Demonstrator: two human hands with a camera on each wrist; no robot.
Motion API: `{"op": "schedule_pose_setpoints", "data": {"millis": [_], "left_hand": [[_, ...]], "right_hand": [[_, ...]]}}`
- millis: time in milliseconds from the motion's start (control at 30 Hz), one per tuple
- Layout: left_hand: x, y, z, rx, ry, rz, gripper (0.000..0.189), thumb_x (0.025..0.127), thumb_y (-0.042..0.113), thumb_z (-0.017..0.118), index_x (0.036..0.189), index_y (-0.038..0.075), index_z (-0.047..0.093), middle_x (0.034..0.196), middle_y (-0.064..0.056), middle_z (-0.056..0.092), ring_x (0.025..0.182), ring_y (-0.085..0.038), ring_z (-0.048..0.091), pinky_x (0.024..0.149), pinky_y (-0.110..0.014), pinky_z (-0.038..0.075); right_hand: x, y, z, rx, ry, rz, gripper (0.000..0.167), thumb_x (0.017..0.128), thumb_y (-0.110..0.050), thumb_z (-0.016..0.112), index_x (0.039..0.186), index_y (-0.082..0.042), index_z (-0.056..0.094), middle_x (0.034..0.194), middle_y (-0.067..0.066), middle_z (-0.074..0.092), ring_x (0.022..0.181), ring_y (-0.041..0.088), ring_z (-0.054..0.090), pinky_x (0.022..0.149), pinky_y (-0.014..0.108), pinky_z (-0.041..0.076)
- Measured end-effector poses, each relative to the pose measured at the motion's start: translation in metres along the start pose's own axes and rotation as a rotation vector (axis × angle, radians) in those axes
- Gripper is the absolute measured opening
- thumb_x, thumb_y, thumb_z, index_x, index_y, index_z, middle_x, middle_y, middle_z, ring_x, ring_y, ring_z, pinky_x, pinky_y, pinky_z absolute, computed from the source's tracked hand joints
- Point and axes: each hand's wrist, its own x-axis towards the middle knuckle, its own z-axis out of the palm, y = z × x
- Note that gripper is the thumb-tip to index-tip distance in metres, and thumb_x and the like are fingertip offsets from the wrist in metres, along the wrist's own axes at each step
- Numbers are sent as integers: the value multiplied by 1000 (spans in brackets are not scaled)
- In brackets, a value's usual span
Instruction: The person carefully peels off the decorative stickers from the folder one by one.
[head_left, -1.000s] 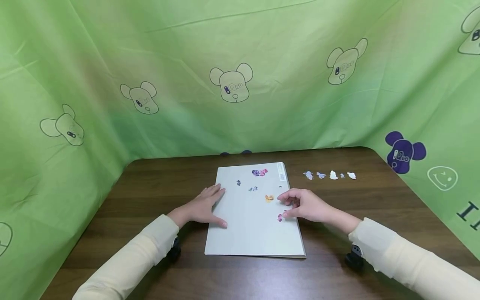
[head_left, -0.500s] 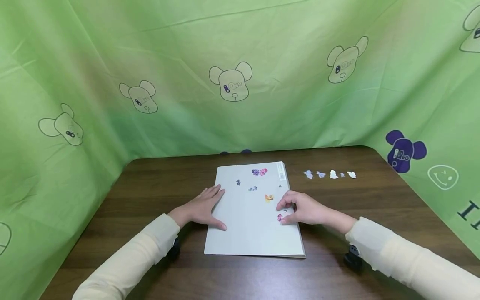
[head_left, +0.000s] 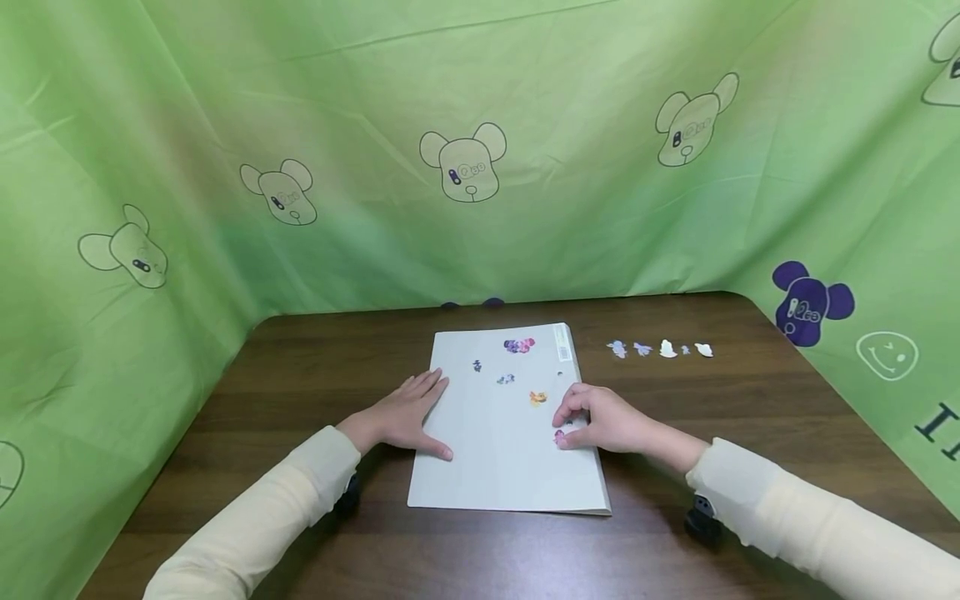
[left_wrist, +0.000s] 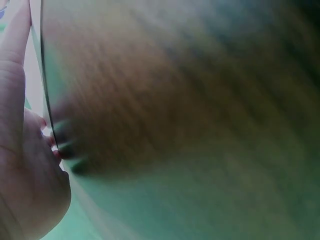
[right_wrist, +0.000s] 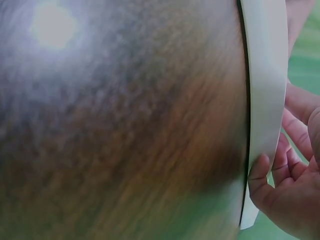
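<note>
A large white pad [head_left: 502, 467] with a barcode label lies on the table in front of me. My left hand [head_left: 405, 414] rests on its left edge with fingers and thumb spread. My right hand [head_left: 603, 419] reaches over the right edge, its index finger and thumb curled to either side of a small pink sticker [head_left: 558, 436]. The thumb tip overlaps the sticker's lower part; I cannot tell whether the fingers pinch it. An orange sticker [head_left: 537, 398] sits just beyond these fingers. In the right wrist view, the right hand [right_wrist: 295, 185] is at the pad's side [right_wrist: 267, 75].
Farther up the pad are a purple-and-pink sticker [head_left: 519, 345] and small blue stickers [head_left: 506, 379]. Right of the pad, a row of small cut-outs, some bluish, some white [head_left: 667, 349], lies on the brown table [head_left: 675, 400]. A green printed curtain [head_left: 360, 208] surrounds the table.
My right hand's index finger and thumb have moved slightly toward me and curled closer around the pink sticker. The left hand and the pad have stayed in place.
</note>
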Motion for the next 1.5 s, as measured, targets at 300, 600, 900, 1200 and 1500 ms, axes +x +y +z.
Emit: {"op": "schedule_pose_setpoints", "data": {"millis": [300,600,900,1200,1500], "left_hand": [[-2,2,-3,0,1,6,122,71,79,62,156,8,10,162,-10,2,148,-25,2,117,-42,6],[-2,1,-3,-7,1,5,123,71,78,62,156,8,9,162,-10,1,148,-24,1,117,-39,4],[-1,0,-2,-20,3,7,124,70,80,62,157,8,9,162,-9,1,148,-24,0,117,-40,5],[-3,1,-2,-23,-9,4,123,71,78,62,156,8,8,162,-9,-1,148,-24,-1,117,-39,4],[-2,0,-1,-32,-7,7,124,71,79,62,157,8,8,162,-9,-1,148,-24,-1,117,-40,4]], "right_hand": [[0,0,3,-15,17,14,14,75,-17,85,80,-18,72,87,-7,58,83,13,55,76,29,45],[0,-1,6,-18,41,17,13,73,-15,86,77,-17,73,85,-7,57,82,14,55,73,28,44],[-2,-6,7,-29,50,49,13,75,-14,85,75,-18,73,83,-7,56,81,14,54,73,29,44],[-2,-7,6,-30,50,44,12,75,-14,84,74,-19,73,83,-7,57,82,14,56,74,30,46],[-2,-7,5,-29,45,53,10,78,-12,82,75,-18,75,83,-9,57,82,11,56,75,30,48]]}}
